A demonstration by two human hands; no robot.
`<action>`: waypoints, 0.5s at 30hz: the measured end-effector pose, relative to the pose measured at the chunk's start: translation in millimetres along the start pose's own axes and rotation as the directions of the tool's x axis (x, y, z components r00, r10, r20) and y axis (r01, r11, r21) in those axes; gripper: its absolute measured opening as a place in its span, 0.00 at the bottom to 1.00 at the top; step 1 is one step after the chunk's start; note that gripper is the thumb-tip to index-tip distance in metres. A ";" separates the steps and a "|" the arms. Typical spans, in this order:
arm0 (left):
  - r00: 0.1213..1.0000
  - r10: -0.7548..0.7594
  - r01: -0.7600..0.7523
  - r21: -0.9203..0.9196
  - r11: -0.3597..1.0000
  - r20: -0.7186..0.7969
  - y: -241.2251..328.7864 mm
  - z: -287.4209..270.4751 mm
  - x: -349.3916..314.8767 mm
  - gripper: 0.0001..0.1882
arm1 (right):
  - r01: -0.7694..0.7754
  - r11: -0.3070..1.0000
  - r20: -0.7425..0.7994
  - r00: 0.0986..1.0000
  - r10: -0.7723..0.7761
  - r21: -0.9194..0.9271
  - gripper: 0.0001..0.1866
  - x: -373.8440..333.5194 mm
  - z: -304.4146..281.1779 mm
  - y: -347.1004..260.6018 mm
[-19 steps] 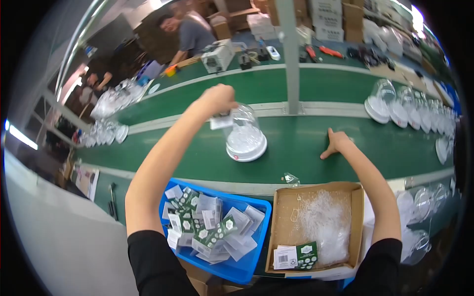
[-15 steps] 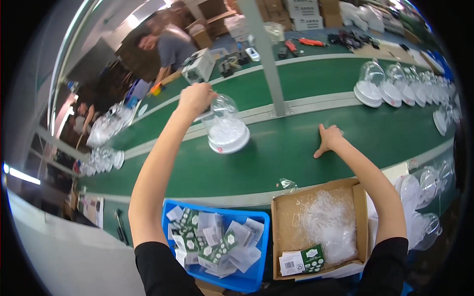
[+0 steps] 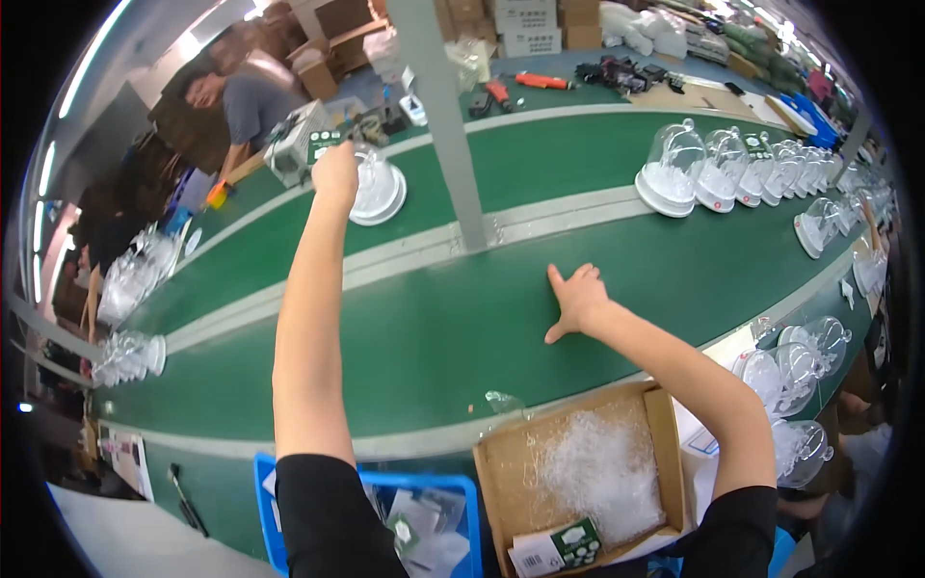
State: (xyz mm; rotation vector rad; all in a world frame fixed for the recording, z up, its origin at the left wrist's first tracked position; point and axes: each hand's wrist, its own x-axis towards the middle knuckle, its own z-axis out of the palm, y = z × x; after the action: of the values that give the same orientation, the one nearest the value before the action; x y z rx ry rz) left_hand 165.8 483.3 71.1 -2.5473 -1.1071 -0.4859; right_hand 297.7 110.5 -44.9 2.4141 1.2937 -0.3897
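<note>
One clear dome [image 3: 377,185], upper left, lies right of my left hand [image 3: 334,174] gripping it. My farther right hand [image 3: 580,301] spreads empty.

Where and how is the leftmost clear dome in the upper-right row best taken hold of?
The leftmost clear dome is probably best gripped low, by its broad white base, from the left: it stands upright, and the next dome crowds its right. The top knob looks small and may not bear the base.
</note>
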 end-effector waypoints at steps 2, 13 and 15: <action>0.999 -0.036 0.033 -0.104 0.994 -0.026 -0.1 15.5 2.0 0.11 | 0.006 1.000 0.020 1.000 -0.005 -0.016 0.74 -4.9 -1.1 -3.3; 0.979 0.037 0.051 -0.420 0.906 0.199 3.6 52.7 32.7 0.43 | 0.020 0.995 0.068 0.998 -0.014 -0.097 0.74 0.1 -9.7 -0.7; 0.999 0.051 -0.053 -0.350 0.935 -0.016 -66.1 68.9 20.2 0.44 | 0.076 0.992 0.039 0.997 -0.073 -0.102 0.74 1.6 -23.1 -19.3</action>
State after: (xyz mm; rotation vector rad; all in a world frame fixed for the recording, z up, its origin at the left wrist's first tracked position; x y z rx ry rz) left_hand 141.8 567.7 28.5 -2.8671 -1.0242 -0.7362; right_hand 283.9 131.7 -28.7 2.2693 1.3576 -0.3749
